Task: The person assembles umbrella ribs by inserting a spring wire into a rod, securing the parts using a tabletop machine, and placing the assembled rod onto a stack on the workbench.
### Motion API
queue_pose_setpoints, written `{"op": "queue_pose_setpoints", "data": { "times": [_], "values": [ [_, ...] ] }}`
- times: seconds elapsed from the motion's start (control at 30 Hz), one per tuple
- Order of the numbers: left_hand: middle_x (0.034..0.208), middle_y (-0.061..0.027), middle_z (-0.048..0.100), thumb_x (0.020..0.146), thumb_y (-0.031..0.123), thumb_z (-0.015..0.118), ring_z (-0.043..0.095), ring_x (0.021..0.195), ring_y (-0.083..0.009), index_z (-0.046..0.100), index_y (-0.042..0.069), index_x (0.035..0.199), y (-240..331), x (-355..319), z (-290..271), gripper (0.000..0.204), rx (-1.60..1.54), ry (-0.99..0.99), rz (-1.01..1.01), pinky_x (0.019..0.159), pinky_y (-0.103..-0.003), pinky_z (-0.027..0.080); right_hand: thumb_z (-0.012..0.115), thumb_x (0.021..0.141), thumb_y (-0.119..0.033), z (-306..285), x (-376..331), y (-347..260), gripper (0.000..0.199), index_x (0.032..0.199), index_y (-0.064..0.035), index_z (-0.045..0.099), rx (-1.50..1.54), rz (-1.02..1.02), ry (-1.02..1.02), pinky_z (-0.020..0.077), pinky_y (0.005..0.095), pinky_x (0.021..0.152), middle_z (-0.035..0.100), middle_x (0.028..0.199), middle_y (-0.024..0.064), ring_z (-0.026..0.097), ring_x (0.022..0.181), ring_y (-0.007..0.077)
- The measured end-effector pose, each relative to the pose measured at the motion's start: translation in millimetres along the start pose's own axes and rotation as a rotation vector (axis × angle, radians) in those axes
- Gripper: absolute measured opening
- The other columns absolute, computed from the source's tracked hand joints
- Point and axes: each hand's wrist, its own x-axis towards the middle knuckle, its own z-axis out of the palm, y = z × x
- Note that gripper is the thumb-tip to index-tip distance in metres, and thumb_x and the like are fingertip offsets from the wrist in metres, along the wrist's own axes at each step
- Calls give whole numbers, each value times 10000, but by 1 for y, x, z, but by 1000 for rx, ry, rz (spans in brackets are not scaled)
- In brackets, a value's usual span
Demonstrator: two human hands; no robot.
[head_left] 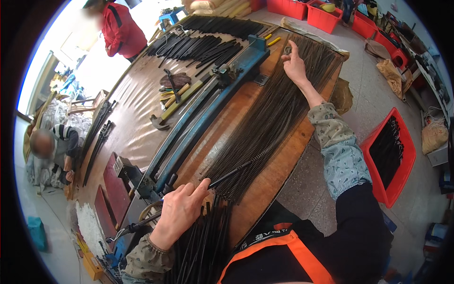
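My left hand (182, 210) is closed on a slim black tube (231, 174), pinched between thumb and forefinger. The tube points up and right across a wide layer of long, thin, dark coil springs (265, 123) on the wooden table. Over the far end of these springs is my right hand (295, 66), its forefinger stretched out and apart from the other fingers. A small ring-like thing (287, 49) shows at those fingers; I cannot make out what it is. Below my left hand, a bundle of black tubes (203, 236) lies near the table's front edge.
A long blue metal bench fixture (210, 113) runs along the table left of the springs. Beyond it lie a hammer (160, 123) and rows of black strips (198, 49). A red crate (390, 156) with black pieces stands on the right. Two people are across the table.
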Motion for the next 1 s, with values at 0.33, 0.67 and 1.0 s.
{"op": "queue_pose_setpoints", "data": {
  "times": [0.33, 0.67, 1.0],
  "values": [
    [714, -50, 519, 892, 148, 674, 599, 644, -219, 619, 128, 1214, 7, -12, -3, 327, 17, 7, -25, 552, -366, 506, 615, 958, -252, 6, -5, -4, 322, 1174, -19, 564, 437, -173, 8, 519, 370, 842, 723, 1036, 178, 710, 950, 271],
    [726, -50, 532, 896, 161, 673, 606, 652, -222, 610, 129, 1232, 7, -17, -1, 343, 22, 6, -17, 558, -369, 507, 593, 975, -67, 6, -20, -12, 130, 949, -78, 467, 346, -199, 36, 495, 256, 636, 611, 782, 21, 625, 682, 79],
    [738, -52, 542, 890, 147, 671, 616, 666, -227, 604, 128, 1227, 6, -21, 3, 345, 5, 2, -28, 573, -368, 515, 506, 1026, -149, -3, -24, -26, 190, 1177, -65, 586, 364, -136, -87, 519, 280, 690, 706, 917, 51, 651, 694, 103]
  ]
}}
